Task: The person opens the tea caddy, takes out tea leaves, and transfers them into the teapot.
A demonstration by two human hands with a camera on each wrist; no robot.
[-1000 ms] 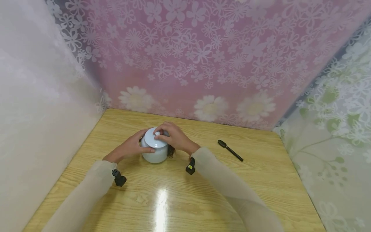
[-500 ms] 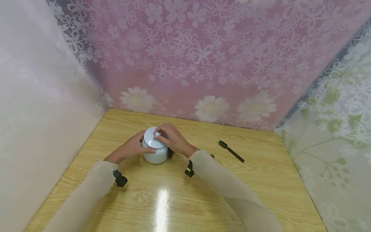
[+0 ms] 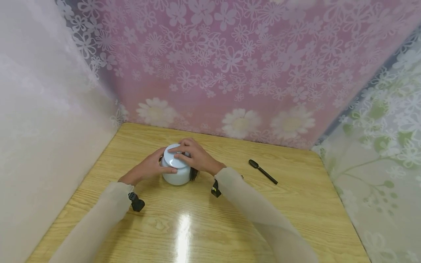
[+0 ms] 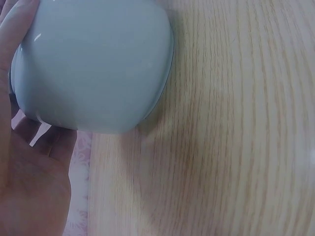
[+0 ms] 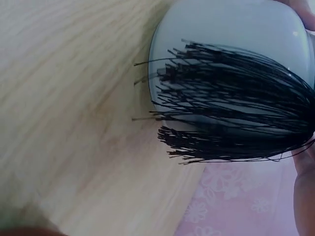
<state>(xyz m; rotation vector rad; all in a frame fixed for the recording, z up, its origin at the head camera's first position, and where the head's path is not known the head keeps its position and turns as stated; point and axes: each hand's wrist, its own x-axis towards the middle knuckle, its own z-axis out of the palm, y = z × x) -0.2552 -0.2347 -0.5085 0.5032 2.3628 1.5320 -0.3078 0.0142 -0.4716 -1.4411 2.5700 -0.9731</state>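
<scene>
A round white lidded jar [image 3: 176, 177] stands on the table. My left hand [image 3: 148, 168] grips its left side, thumb across the front and fingers behind, as the left wrist view shows along the jar's smooth wall [image 4: 93, 69]. On top sits the white lid [image 3: 171, 159]; my right hand [image 3: 197, 155] rests on it, forefinger stretched over its top and thumb beside the knob, which the fingers mostly cover. A black tassel [image 5: 231, 98] hangs down the jar's right side below my right hand, its strands spread over the wall.
A black spoon-shaped utensil [image 3: 263, 171] lies on the wooden table [image 3: 210, 226] to the right of my right hand. Flower-patterned cloth [image 3: 210, 73] rises behind the table, with pale walls at both sides.
My right fingers have left their pinch on the lid's knob, and the forefinger has stretched out across the lid. The left hand and the jar stay in place.
</scene>
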